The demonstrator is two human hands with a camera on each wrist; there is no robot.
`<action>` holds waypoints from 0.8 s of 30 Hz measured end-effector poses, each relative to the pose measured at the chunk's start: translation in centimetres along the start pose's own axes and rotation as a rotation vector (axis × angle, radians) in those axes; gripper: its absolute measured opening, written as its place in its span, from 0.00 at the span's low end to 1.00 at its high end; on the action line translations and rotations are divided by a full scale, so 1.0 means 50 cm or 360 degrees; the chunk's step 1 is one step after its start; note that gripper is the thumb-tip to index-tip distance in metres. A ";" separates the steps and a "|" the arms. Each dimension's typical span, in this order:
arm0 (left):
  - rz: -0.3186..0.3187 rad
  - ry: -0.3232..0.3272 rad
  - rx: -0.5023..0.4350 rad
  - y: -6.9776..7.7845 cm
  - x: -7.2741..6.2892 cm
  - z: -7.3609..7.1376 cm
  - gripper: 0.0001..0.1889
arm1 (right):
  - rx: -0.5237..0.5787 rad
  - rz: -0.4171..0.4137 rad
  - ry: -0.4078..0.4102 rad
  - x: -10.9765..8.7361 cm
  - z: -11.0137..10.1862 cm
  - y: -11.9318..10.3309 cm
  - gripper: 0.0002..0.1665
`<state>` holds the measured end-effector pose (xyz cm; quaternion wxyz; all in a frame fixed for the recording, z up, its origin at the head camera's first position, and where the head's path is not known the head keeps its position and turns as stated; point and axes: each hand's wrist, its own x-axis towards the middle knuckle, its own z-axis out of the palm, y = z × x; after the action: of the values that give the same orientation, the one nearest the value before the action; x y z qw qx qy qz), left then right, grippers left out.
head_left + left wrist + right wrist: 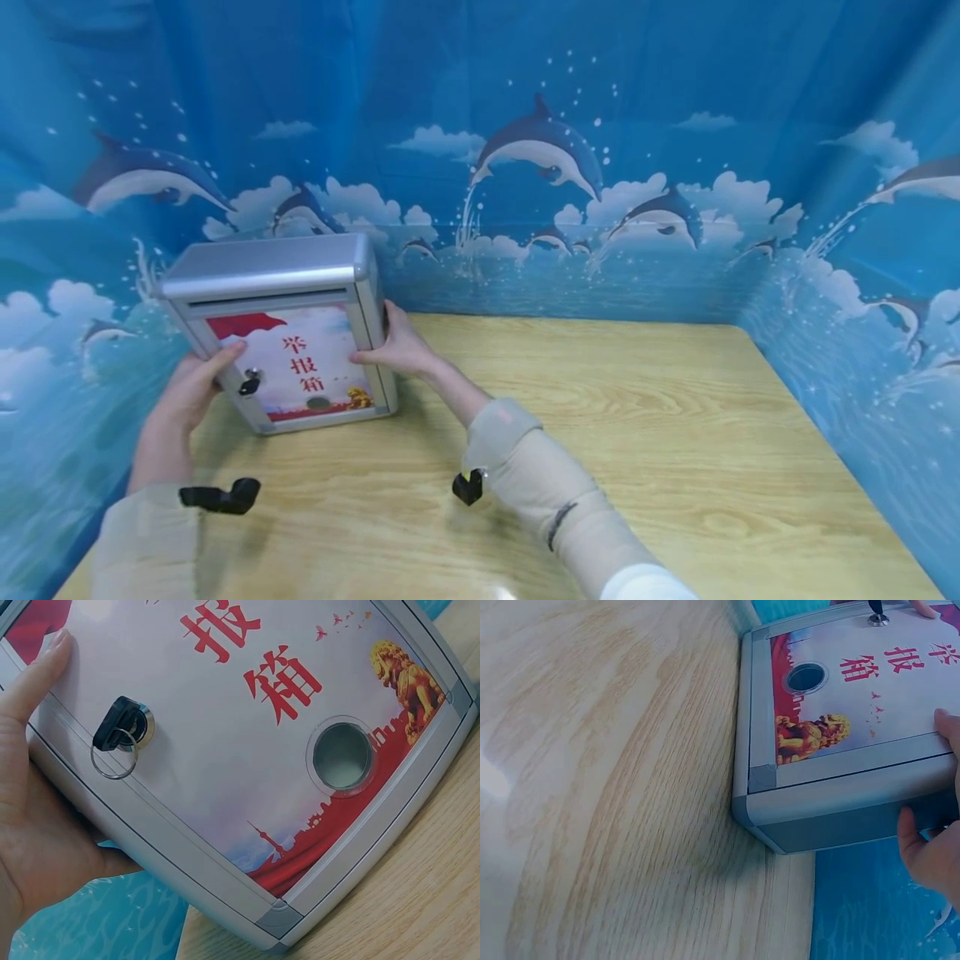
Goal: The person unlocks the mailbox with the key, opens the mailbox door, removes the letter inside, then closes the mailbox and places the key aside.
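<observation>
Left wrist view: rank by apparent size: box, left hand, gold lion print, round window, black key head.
Largest to smallest:
1. box, partly cut off by the frame
2. left hand, also cut off
3. gold lion print and round window: too alike to rank
4. black key head

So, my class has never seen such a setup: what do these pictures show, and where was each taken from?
No machine here: a person works bare-handed. The wide picture comes from a camera worn on the head; the two close-ups come from left-wrist and right-wrist cameras. A silver box with a slot, red lettering and a black-topped key in its lock is on or just above the wood-grain table; I can't tell which. The left hand has its grip on one side, the right hand on the other. Behind is a dolphin-print backdrop.
</observation>
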<state>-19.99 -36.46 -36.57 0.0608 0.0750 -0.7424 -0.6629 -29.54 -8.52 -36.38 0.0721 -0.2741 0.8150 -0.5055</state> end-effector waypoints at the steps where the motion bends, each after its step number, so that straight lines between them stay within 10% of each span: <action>1: 0.0001 -0.0029 0.0047 0.005 -0.003 0.001 0.15 | 0.0011 0.0001 0.0002 0.000 0.001 0.000 0.57; 11: 0.0029 -0.0011 0.0196 0.032 -0.014 0.011 0.30 | 0.0023 0.0012 0.0022 -0.005 0.002 -0.001 0.59; 18: 0.0061 0.0034 0.0161 0.046 -0.022 0.020 0.19 | 0.0034 -0.0014 0.0025 -0.005 -0.006 0.001 0.57; 24: 0.0067 0.0050 0.0207 -0.029 0.055 -0.037 0.34 | 0.0054 -0.0087 0.0046 -0.004 -0.014 -0.009 0.53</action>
<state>-22.31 -38.93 -37.81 0.0814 0.0735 -0.7843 -0.6105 -29.47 -8.04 -35.70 0.0511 -0.2875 0.7994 -0.5250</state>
